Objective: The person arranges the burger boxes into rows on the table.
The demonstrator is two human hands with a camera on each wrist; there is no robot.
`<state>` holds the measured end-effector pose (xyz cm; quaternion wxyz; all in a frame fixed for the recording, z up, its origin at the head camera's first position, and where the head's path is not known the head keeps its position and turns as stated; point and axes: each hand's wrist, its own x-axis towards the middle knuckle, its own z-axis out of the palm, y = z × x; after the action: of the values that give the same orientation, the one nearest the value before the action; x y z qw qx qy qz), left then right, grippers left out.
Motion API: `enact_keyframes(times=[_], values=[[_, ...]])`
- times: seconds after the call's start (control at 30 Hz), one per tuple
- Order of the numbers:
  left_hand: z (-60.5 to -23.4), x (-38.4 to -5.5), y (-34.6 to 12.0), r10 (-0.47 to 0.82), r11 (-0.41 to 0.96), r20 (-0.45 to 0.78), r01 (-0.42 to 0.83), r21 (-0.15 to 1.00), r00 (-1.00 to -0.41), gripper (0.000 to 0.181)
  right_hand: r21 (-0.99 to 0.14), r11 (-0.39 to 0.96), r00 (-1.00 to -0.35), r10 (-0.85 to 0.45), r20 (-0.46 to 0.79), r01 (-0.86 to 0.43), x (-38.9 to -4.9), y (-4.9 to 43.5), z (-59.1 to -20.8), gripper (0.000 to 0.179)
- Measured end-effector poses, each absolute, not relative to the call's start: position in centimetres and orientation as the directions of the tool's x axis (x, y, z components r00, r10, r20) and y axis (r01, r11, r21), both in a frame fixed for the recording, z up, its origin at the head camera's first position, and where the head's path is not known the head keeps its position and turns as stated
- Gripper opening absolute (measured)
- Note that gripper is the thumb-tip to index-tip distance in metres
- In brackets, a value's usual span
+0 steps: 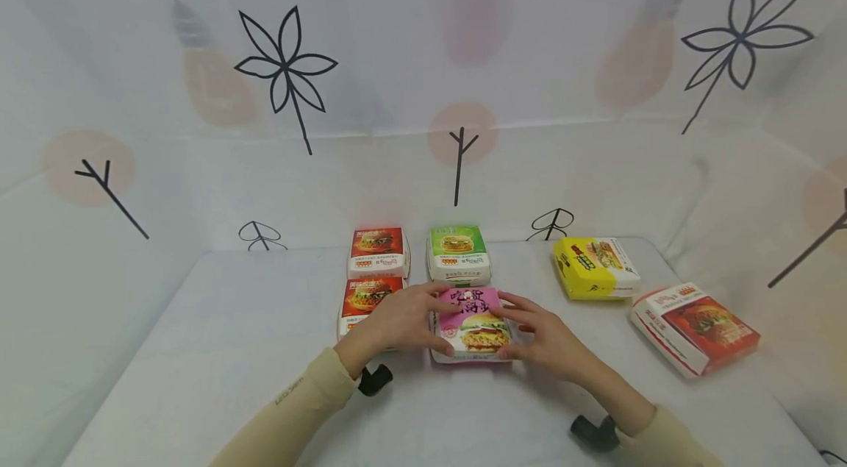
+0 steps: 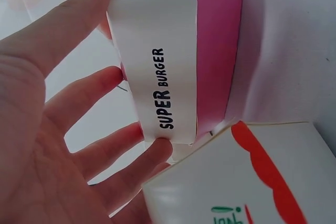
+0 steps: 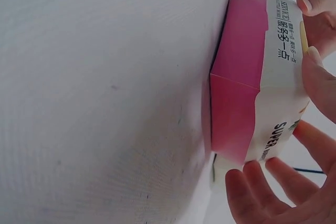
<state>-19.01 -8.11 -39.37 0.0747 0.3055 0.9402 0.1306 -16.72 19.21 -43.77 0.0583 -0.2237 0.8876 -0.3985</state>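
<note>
I see the left hand (image 1: pixel 406 318) and right hand (image 1: pixel 551 338) gripping the pink box (image 1: pixel 473 326), lower centre, black-lettered above a burger picture.

"What's facing you?"
"White patterned sheeting (image 1: pixel 390 180), right ahead of me and running down both sides!"
"The pattern?"
"I'm seeing black outline flowers (image 1: pixel 286 67), faded orange circles (image 1: pixel 476 125), pale bulb shapes (image 1: pixel 218 88)."
"And below?"
"A white tabletop (image 1: pixel 218 349) before me, and the light's soft, slightly grey."
</note>
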Motion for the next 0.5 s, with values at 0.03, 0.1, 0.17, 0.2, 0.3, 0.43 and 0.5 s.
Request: enact_keyframes(times=[0.03,0.1,0.17,0.2,0.3,0.43,0.5], values=[[-39.36,-19.03,-8.11,0.593,0.78,-0.063,0.553,0.292,-0.803,0.066,-0.733,0.586,-0.894,-0.442,0.07,-0.347,-16.75,19.18,-43.74,0.067],[-39.34,-19.05,-8.1,0.589,0.782,-0.065,0.548,0.296,-0.806,0.066,-0.734,0.59,-0.897,-0.439,0.057,-0.336,-16.85,19.12,-43.71,0.067],[-39.27,-19.04,-8.12,0.58,0.788,-0.073,0.536,0.302,-0.812,0.067,-0.733,0.593,-0.895,-0.444,0.048,-0.333,-17.0,19.07,-43.7,0.068],[-39.24,-19.04,-8.14,0.574,0.792,-0.076,0.53,0.302,-0.815,0.067,-0.732,0.594,-0.893,-0.447,0.045,-0.334,-17.07,19.04,-43.7,0.068],[-39.14,-19.04,-8.13,0.561,0.801,-0.088,0.514,0.307,-0.823,0.067,-0.721,0.599,-0.887,-0.46,0.046,-0.348,-17.26,19.02,-43.74,0.069],[-39.19,-19.16,-8.02,0.555,0.806,-0.1,0.505,0.31,-0.825,0.067,-0.716,0.605,-0.887,-0.46,0.045,-0.35,-17.38,19.04,-43.81,0.07],[-39.26,-19.22,-7.94,0.55,0.811,-0.106,0.499,0.305,-0.828,0.067,-0.721,0.604,-0.89,-0.454,0.041,-0.341,-17.37,19.05,-43.84,0.071]])
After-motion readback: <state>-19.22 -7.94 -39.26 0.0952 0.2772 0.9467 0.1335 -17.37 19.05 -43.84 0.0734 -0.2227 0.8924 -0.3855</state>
